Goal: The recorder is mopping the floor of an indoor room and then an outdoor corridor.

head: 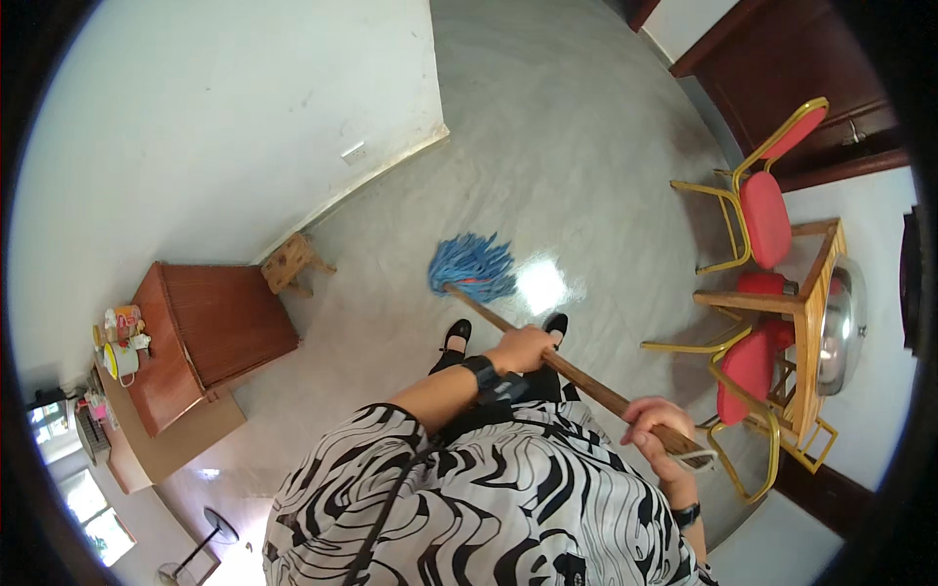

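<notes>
A string mop with a blue head (473,267) rests on the grey floor, its strands fanned out just ahead of my feet. From the head, its wooden handle (593,390) slants down to the right across my front. My left hand (522,349) grips the middle of the handle from above. Nearer the upper end, my right hand (659,432) is wrapped around the wood. A white cord loop (696,460) hangs at the tip of the handle, just beyond my right hand. Both wrists wear dark bands.
A small wooden stool (289,267) stands against the white wall beside a red-brown cabinet (227,319). Red-cushioned chairs (766,220) with gold frames surround a wooden table (810,322) bearing a clear domed cover (843,329). The wall corner (443,132) juts out ahead. A pedestal fan (220,524) stands lower left.
</notes>
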`<state>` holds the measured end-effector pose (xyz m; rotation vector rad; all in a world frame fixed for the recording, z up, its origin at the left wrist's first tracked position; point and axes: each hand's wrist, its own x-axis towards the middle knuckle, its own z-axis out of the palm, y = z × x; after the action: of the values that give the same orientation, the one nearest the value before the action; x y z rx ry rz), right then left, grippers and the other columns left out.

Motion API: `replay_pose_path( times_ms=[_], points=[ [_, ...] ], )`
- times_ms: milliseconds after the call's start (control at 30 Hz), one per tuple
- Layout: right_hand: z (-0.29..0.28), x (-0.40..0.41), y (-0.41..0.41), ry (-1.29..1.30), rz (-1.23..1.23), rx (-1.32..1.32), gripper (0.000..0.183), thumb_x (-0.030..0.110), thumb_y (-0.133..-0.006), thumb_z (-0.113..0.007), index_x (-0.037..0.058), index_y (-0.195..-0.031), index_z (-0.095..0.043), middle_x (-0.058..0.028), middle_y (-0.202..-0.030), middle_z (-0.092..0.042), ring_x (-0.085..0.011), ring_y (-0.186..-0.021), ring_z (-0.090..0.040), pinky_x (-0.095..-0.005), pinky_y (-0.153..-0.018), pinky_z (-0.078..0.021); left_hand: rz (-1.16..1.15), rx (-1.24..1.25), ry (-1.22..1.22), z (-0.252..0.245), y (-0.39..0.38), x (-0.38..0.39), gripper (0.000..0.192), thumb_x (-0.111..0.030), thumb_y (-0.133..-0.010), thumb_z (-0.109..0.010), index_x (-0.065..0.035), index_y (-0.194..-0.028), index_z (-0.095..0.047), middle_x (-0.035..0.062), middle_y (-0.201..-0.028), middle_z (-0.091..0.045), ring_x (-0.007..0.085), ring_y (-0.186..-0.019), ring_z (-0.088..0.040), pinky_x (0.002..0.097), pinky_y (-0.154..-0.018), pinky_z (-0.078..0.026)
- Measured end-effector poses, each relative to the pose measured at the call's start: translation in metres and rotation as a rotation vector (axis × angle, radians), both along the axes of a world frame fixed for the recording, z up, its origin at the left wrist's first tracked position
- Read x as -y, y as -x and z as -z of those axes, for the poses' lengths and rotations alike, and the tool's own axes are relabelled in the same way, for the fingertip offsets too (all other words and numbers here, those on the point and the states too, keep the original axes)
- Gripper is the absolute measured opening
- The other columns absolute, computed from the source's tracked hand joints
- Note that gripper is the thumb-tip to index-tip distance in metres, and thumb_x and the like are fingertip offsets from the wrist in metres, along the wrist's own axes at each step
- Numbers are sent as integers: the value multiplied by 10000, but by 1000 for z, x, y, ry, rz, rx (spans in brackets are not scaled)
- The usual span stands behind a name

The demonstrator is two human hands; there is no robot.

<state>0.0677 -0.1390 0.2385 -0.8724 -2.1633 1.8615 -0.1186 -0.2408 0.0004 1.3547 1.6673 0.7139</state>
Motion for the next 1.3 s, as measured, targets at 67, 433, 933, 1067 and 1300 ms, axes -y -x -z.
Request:
replay_pose_path(
  times_ms=[67,433,933,1067,1300],
  points=[
    [13,17,14,47,-90,-65,142,129,-757,-664,45,-747,-551,-115,-865,-604,-160,-712,-560,-268,-659,-455,-54,-34,27,20,12,35,155,-34,-647,-589,-113,-780,-575,87,-839,-588,322,-889,-535,419,-716,-439],
    [24,122,-21,196,-80,-60,132,78,-759,-683,35,-793,-562,-111,-946,-589,-155,-798,-549,-269,-725,-449,-192,-178,-29,43,-10,142,143,-38,-671,-577,-93,-798,-540,92,-831,-569,305,-879,-522,425,-699,-427],
    [-52,368,-294,559,879,30,498,143,-746,-632,-27,-1191,-487,-185,-1213,-491,-289,-1007,-569,-365,-797,-493,896,-429,-53,34,-244,146,150,-100,-704,-585,-72,-821,-674,115,-901,-644,272,-923,-583,419,-692,-492],
    [-56,379,-288,804,1002,148,482,90,-761,-588,-81,-1192,-456,-197,-1061,-568,-296,-879,-615,-372,-663,-538,1020,-429,17,39,-267,174,158,-119,-719,-595,-78,-850,-673,103,-923,-644,265,-926,-583,450,-672,-487],
    [-10,374,-177,727,487,719,377,97,-832,-520,-36,-1180,-461,-137,-922,-627,-224,-812,-602,-289,-714,-473,1148,-468,29,42,-208,196,171,-147,-734,-617,-93,-887,-672,72,-912,-638,249,-955,-562,483,-695,-447]
  ],
)
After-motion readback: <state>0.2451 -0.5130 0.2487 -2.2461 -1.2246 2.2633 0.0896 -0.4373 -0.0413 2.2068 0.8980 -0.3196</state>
